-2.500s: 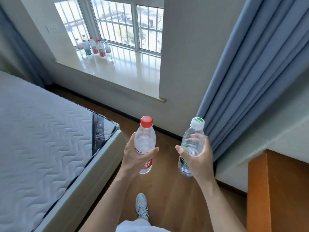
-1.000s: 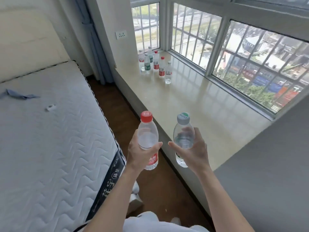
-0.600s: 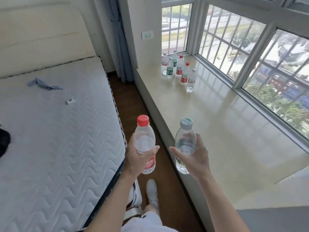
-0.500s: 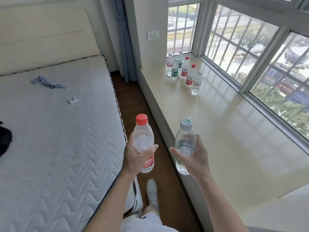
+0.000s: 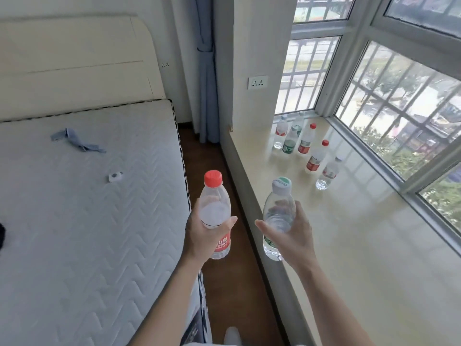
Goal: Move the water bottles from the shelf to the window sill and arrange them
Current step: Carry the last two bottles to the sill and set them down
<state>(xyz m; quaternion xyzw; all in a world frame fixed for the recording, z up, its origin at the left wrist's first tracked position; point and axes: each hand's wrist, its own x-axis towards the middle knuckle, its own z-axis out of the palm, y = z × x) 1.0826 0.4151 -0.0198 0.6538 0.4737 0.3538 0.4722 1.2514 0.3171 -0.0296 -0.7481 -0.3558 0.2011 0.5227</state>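
Observation:
My left hand [image 5: 203,236] grips a red-capped water bottle [image 5: 215,206] upright over the floor strip between bed and sill. My right hand [image 5: 294,236] grips a bottle with a green-and-white cap [image 5: 279,213], held upright at the near edge of the window sill [image 5: 349,245]. Several water bottles [image 5: 305,151] stand grouped at the far end of the sill, some red-capped with red labels, one with a green label. The shelf is out of view.
A bare quilted mattress [image 5: 87,208] fills the left, with a blue cloth [image 5: 74,141] and a small white object [image 5: 115,176] on it. A narrow wooden floor strip [image 5: 239,283] runs between bed and sill. A barred window [image 5: 399,108] lines the right, and a curtain [image 5: 205,71] hangs ahead.
I have walked from the curtain side along the sill, both bottles still in hand. The bottle group on the sill is now closer and further right in view.

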